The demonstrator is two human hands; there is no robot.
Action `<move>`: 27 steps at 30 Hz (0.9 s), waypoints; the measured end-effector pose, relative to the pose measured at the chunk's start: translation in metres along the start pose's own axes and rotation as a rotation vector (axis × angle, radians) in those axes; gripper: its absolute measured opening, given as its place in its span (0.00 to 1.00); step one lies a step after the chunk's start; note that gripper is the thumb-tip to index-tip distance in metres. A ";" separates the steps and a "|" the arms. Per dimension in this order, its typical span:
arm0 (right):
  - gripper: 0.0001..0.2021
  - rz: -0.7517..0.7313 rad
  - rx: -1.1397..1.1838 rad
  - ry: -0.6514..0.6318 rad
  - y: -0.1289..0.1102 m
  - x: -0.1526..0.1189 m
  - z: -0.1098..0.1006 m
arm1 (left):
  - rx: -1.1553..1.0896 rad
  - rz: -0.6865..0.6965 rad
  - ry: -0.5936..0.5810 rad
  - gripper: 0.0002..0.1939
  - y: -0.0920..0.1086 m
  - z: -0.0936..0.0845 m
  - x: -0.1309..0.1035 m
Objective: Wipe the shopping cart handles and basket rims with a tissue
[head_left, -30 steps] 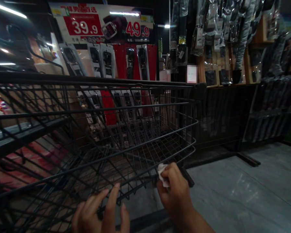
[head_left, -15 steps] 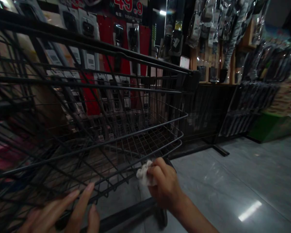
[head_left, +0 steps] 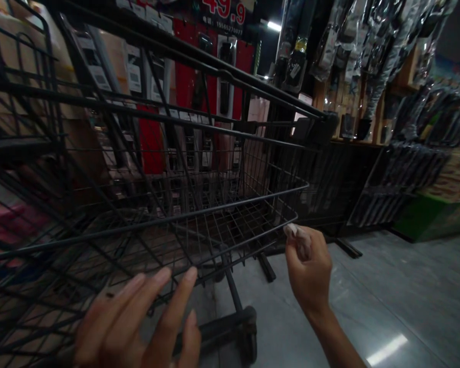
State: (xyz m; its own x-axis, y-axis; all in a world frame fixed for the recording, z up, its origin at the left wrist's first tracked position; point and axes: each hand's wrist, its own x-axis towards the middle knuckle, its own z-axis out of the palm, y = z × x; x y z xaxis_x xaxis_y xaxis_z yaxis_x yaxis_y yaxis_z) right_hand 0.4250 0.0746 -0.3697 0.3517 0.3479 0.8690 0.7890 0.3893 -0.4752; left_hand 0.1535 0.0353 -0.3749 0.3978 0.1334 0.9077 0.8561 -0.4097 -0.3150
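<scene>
two hands and one wire cart (head_left: pixel 230 205) are noted. the right hand (head_left: pixel 312 266) pinches one crumpled white wad (head_left: pixel 301 243) at the rounded end of the cart's lower rail; whether wad meets metal cannot be told. the left hand (head_left: pixel 134 327) shows four digits, spread, at the cart's near side; contact is unclear. beyond stand one cut-off price sign (head_left: pixel 224 13) and one green stand (head_left: pixel 425 217).

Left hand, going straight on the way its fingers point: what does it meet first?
The left hand would likely meet the cart's wire side first; depth is unclear, so they may be touching.
</scene>
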 end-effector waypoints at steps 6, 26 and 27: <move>0.10 -0.082 0.157 -0.122 -0.032 -0.047 0.015 | 0.007 -0.169 -0.127 0.26 0.024 0.012 0.019; 0.07 0.222 -0.052 0.187 0.023 -0.007 -0.012 | 0.119 0.025 -0.057 0.28 0.007 0.026 -0.006; 0.07 0.241 -0.047 0.209 0.022 -0.006 -0.012 | 0.131 0.056 -0.050 0.27 0.004 0.026 -0.005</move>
State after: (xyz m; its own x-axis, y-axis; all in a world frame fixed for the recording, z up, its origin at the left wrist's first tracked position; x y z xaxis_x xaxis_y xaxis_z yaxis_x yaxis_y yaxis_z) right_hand 0.4465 0.0708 -0.3842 0.6236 0.2405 0.7439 0.6909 0.2757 -0.6683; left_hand 0.1635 0.0561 -0.3883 0.4589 0.1600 0.8740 0.8668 -0.2968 -0.4008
